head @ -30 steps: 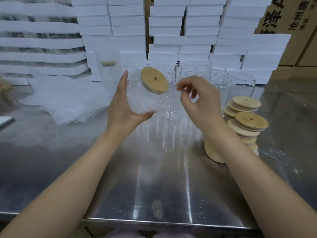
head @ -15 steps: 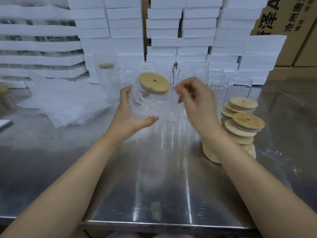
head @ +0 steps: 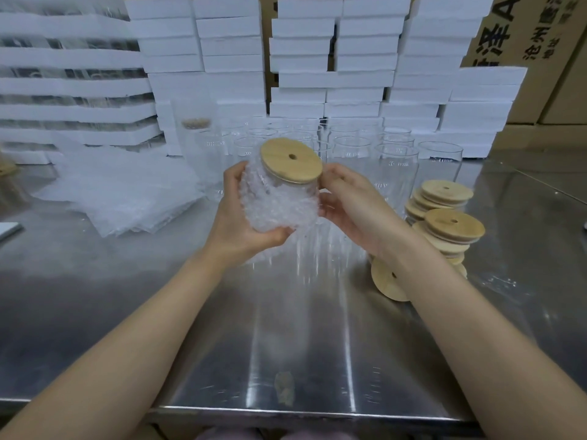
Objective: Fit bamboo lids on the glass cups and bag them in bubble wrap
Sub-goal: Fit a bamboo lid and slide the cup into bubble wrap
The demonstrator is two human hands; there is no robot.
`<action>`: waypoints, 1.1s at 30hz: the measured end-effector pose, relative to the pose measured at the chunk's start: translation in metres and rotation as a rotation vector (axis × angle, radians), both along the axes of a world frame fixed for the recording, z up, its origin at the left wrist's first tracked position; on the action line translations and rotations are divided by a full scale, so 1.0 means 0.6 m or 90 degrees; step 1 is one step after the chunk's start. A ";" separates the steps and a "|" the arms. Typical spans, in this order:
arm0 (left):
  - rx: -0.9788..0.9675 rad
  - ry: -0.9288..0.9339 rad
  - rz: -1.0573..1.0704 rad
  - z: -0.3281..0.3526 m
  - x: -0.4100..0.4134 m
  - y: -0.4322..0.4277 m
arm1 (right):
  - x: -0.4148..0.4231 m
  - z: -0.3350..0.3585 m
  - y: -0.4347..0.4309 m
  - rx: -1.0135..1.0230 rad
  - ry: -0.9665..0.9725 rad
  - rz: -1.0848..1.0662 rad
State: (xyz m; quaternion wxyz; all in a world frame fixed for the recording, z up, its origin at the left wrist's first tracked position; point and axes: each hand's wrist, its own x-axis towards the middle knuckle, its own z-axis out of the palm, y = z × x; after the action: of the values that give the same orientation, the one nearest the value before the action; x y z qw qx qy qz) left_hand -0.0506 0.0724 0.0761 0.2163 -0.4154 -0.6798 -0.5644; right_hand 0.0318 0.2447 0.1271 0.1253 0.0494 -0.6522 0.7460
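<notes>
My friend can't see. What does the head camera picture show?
The left hand and right hand hold a cup in bubble wrap, its bamboo lid on, above a steel table. There are spare lids right, empty cups behind, loose wrap left.

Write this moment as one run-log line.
left hand grips bubble-wrapped cup | right hand holds its side | bamboo lid fitted

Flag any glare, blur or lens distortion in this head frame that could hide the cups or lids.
Head view: glare streaks run down the steel table; the wide lens bows the foam stacks at left; the wrap looks smeared while the lid above it is sharp; the bare cups behind blend together.
</notes>
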 end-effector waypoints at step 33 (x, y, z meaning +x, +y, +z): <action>0.017 -0.233 -0.136 0.027 -0.001 0.000 | 0.001 -0.022 -0.010 0.217 0.192 -0.137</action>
State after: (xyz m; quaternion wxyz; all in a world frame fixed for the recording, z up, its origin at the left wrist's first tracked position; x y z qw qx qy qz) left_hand -0.0511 0.0724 0.0926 0.0340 -0.3728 -0.6525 -0.6588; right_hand 0.0324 0.2389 0.1138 0.2898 0.1106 -0.7440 0.5918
